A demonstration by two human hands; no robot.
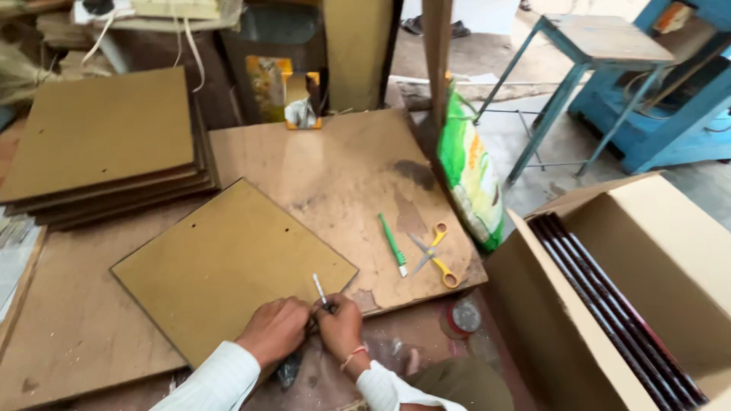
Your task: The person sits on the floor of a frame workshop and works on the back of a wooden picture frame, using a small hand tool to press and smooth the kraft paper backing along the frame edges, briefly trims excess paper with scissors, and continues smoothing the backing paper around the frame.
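Note:
A brown board (228, 259) lies tilted on the wooden worktable (343, 167). Both hands meet at its near corner. My right hand (340, 327) grips a thin white pen-like tool (320, 290) whose tip points up over the board's edge. My left hand (274, 329) is closed beside it, pressed at the same corner; what it holds is hidden. Both sleeves are white.
A stack of similar boards (99, 144) sits at the far left. A green cutter (393, 243) and yellow-handled scissors (434, 255) lie to the right on the table. An open cardboard box (609, 304) with dark frames stands at right. A green bag (472, 175) leans by a post.

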